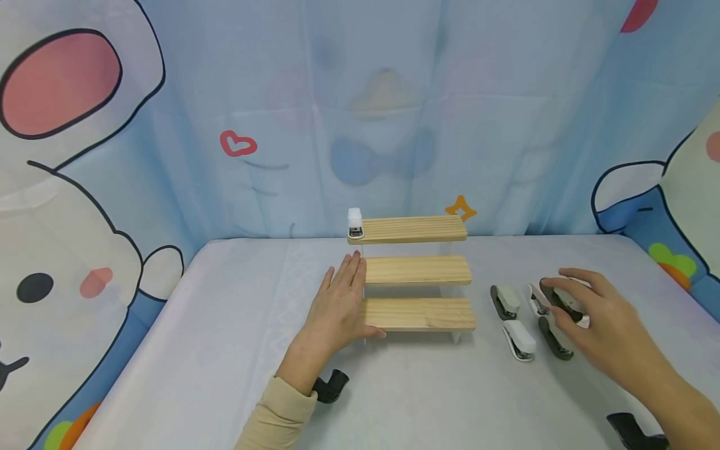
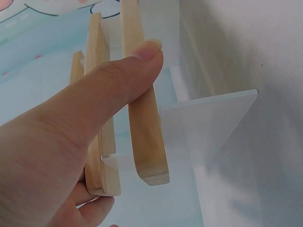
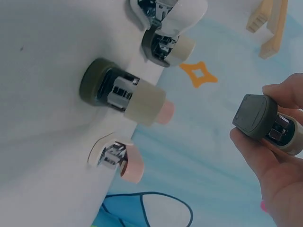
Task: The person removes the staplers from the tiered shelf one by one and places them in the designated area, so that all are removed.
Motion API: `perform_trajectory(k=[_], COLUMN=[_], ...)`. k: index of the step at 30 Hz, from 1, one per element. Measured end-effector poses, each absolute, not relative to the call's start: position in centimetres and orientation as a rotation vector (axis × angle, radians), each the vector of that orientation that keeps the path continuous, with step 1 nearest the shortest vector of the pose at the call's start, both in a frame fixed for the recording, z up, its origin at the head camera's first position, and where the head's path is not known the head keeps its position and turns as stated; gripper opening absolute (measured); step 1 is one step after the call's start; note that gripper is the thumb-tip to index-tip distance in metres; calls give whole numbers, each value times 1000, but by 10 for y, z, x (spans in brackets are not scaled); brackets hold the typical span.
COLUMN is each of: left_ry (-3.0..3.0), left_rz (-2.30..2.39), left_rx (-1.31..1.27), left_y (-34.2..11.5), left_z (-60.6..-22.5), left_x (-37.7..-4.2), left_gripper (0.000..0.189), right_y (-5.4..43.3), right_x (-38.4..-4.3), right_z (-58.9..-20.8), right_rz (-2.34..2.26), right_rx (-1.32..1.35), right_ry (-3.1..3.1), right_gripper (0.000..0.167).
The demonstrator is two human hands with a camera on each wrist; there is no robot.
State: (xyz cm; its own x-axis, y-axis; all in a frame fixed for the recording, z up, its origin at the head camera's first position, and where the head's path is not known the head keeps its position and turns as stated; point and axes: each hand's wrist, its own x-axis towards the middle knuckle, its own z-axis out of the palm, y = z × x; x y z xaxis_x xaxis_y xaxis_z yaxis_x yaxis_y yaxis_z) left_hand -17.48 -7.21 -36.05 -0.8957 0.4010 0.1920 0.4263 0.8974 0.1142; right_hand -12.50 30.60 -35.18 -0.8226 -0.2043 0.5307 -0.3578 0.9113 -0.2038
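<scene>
My left hand (image 1: pixel 335 304) lies along the left end of a three-tier wooden shelf (image 1: pixel 416 270) on clear supports. Its fingers point straight toward the back, and its thumb (image 2: pixel 128 73) rests across the lowest board (image 2: pixel 147 142). On the right, my right hand (image 1: pixel 604 319) pinches a small stapler (image 3: pixel 258 116) with a dark green base and a pale top, between thumb and fingers. Below and beside it stand a dark green stapler (image 1: pixel 555 339) and a pink-and-white stapler (image 3: pixel 118 153). A white mini stapler (image 1: pixel 355 224) sits at the left end of the top board.
Left of the right hand, a cream-topped stapler (image 1: pixel 505 302) and a white stapler (image 1: pixel 519 340) stand on the white-covered table (image 1: pixel 185 375). Behind hangs a blue cartoon curtain (image 1: pixel 315 75). Black wrist mounts (image 1: pixel 332 385) show beneath both wrists.
</scene>
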Motion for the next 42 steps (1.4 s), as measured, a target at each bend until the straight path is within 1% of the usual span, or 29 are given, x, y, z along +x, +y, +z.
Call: perform_trajectory(k=[10,17,24,35,42], left_ry=[-2893,-2895,-2910,-2904,-2895], left_rz=[-246,-264,-260,-261,-256], left_rx=[-639,-644,-638,-643,-645], left_y=[-73,-73,-73,-73,-73], left_z=[-361,-361,-361,-362,-362], left_x=[-175,-175,-175,-176,-176], left_gripper=[132,132,132,132,132], right_y=[314,324,332,343,351], right_x=[-119,-118,-116,-111,-112], right_z=[-358,-363,-372,-382,-388], right_rz=[412,396,425,460,452], right_rx=[246,207,112,-8,-31], right_ry=[-2662,-2681,-2728,-2795,-2824], right_gripper=[48,47,49,47,48])
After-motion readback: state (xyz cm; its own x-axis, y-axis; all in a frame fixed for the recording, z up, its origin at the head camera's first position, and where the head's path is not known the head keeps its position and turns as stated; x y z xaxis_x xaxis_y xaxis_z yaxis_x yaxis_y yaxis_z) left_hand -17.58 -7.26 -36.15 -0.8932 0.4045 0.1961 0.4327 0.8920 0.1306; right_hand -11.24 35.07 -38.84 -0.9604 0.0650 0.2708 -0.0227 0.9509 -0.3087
